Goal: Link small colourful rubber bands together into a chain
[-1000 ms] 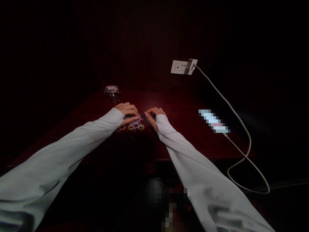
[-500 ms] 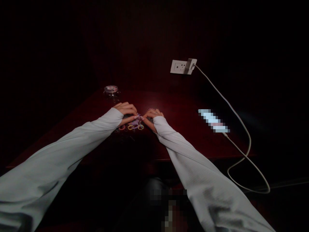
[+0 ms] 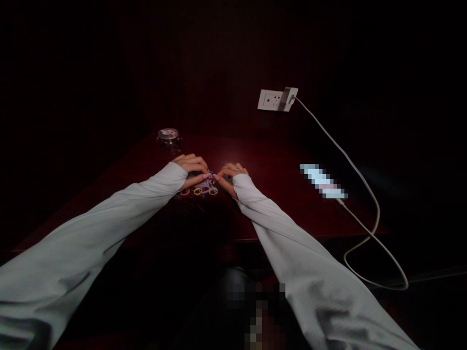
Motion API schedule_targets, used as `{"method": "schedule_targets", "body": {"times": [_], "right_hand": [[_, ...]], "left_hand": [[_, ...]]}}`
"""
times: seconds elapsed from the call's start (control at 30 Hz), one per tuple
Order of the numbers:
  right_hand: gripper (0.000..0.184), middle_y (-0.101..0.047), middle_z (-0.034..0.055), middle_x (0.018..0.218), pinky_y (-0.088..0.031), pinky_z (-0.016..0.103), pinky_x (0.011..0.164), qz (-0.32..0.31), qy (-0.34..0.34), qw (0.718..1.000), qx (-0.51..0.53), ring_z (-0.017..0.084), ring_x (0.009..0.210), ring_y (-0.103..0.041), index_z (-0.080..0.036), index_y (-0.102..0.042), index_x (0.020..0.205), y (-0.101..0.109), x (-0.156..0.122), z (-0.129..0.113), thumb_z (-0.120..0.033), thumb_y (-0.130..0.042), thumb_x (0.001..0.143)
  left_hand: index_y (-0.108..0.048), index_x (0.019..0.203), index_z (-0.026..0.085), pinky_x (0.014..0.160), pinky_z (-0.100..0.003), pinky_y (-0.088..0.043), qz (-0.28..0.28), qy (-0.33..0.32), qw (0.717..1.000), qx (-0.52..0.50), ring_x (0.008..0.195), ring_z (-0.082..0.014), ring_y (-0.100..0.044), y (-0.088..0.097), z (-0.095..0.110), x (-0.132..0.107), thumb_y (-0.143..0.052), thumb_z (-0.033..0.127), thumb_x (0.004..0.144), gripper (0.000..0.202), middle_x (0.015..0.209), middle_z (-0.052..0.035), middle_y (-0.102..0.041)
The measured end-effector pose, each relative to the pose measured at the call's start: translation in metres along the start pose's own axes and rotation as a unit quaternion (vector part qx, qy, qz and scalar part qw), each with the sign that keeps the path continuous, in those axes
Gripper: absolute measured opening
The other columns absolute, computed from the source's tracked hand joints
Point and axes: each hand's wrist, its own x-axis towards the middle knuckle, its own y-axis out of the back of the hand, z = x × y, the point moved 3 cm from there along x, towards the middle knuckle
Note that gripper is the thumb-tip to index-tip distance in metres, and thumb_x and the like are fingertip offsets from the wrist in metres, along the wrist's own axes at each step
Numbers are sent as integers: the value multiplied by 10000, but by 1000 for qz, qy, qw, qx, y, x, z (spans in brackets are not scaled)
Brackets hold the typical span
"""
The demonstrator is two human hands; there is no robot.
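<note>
Over a small pile of coloured hair ties point(image 3: 205, 187), my two hands meet fingertip to fingertip. The ties are thin loops in purple, yellow, pink and orange. My left hand point(image 3: 192, 167) is closed in a pinch, thumb against fingers, at a purple tie just above the pile. From the other side my right hand point(image 3: 230, 172) pinches at the same spot, with its other fingers curled. The tie is small and partly covered by the fingertips. Some loops lie under and beside the left hand, and a few dark ones fade into the shadow.
A clear jar point(image 3: 170, 136) with a patterned lid stands at the back left of the dark red table point(image 3: 270, 204). A blurred-out phone point(image 3: 323, 181) lies at the right. Its white cable point(image 3: 350, 160) runs to a charger in the wall socket point(image 3: 272, 100) and hangs past the table edge.
Very little differs. My right hand has shifted slightly, its fingertips still close to the left ones. The pile, jar and phone stay in place.
</note>
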Motion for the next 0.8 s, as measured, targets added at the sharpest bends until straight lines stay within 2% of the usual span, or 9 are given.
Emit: {"method": "schedule_targets", "body": {"times": [0.33,0.8], "right_hand": [[156,-749,26,1072,-369,405,1057,-10,-6,1000,-3,230,1060,-567,-295,-839,953,0,1,-1,-418,-755,1000],[255,-734,37,1028,-372,389,1035,5,26,1000,10,229,1032,-557,-262,-804,919,-3,3,4,-423,-664,1059]], "left_hand": [[-777,1021,240,900,-386,-423,12,-3,1000,4,1040,-242,-666,1,3,0,-497,463,1103,367,1125,-66,-788],[-746,952,220,906,-378,-410,23,0,1000,-4,1020,-233,-684,1,5,0,-503,432,1092,352,1092,-60,-791]]}}
